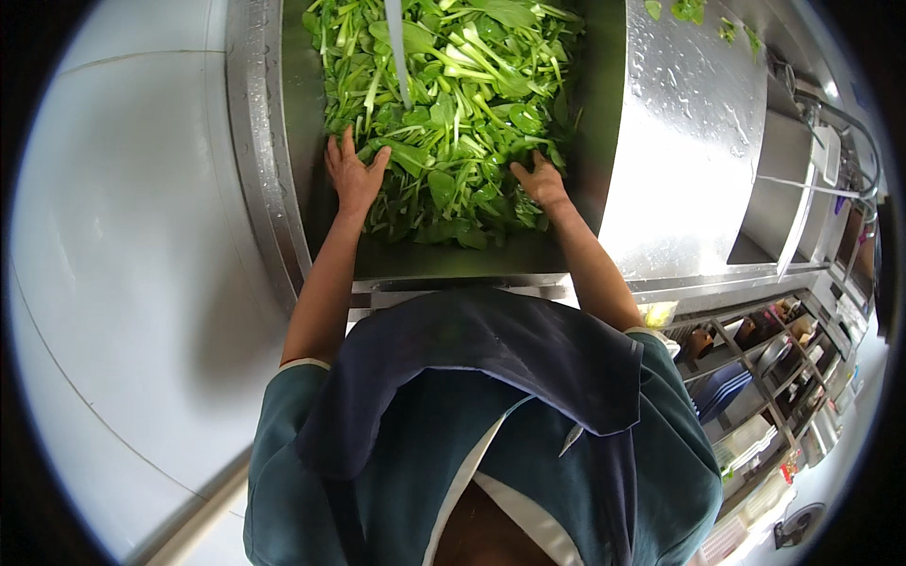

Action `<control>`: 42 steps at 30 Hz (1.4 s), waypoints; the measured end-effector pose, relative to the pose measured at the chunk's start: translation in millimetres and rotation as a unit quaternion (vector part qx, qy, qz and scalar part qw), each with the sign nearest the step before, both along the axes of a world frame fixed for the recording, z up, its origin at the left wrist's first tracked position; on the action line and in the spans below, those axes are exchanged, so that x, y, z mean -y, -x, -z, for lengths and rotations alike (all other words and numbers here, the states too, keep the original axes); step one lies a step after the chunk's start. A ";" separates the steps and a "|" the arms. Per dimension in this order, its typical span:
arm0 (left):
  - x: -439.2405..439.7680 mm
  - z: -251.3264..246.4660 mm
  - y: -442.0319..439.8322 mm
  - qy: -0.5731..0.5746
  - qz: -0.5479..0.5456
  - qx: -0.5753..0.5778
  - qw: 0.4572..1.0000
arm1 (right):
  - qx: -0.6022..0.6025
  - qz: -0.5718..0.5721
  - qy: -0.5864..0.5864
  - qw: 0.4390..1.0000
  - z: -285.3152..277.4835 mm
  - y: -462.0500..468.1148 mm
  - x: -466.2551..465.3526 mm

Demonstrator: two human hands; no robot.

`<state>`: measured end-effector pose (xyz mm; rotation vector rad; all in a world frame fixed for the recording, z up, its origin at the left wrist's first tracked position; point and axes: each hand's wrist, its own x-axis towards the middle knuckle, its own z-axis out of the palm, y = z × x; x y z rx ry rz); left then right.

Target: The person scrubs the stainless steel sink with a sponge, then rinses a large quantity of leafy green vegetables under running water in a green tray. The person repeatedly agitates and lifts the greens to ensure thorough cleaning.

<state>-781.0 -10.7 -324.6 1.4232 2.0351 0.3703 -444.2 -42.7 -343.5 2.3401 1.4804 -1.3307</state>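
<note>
A large heap of leafy greens with pale green stems (460,120) fills much of a deep stainless steel sink (460,262). At the heap's left edge, my left hand (355,177) rests against the leaves, its fingers and thumb spread. Opposite it, my right hand (543,182) reaches into the right side of the greens. Leaves cover some of its fingertips, so any grip there is hidden. Between the hands and farther back, a stream of water (398,56) runs down onto the leaves.
Wet steel countertop (679,141) adjoins the sink on the right, with loose leaves (688,10) at its far end. Beyond it is another steel basin (771,191). A tiled wall (141,212) stands close on the left. Loaded shelves (764,368) are at the lower right.
</note>
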 end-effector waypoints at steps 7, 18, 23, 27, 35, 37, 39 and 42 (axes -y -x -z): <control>15.8 22.6 11.7 0.309 -0.236 0.179 0.904 | -0.226 0.506 0.130 0.822 91.5 -30.7 23.9; 49.0 81.1 0.9 0.415 -0.142 0.492 0.752 | -0.437 0.497 0.250 0.707 53.3 58.8 -1.3; 28.1 25.5 -11.4 0.429 -0.237 0.565 0.664 | -0.468 0.480 0.203 0.714 52.7 44.2 -0.1; 32.8 7.4 10.4 0.391 -0.172 0.598 0.678 | -0.499 0.463 0.161 0.715 35.5 27.7 -6.2; 11.7 -25.3 26.9 0.254 -0.066 0.644 0.719 | -0.571 0.411 0.075 0.707 0.1 -11.8 -43.6; 3.6 -31.4 26.5 0.229 -0.043 0.653 0.720 | -0.595 0.398 0.065 0.695 -6.6 -24.3 -50.5; -3.6 -41.6 22.3 0.208 -0.036 0.659 0.722 | -0.623 0.388 0.065 0.676 -8.3 -36.7 -51.2; -5.6 -48.0 21.1 0.198 -0.081 0.642 0.737 | -0.672 0.377 0.086 0.631 -6.4 -52.0 -43.6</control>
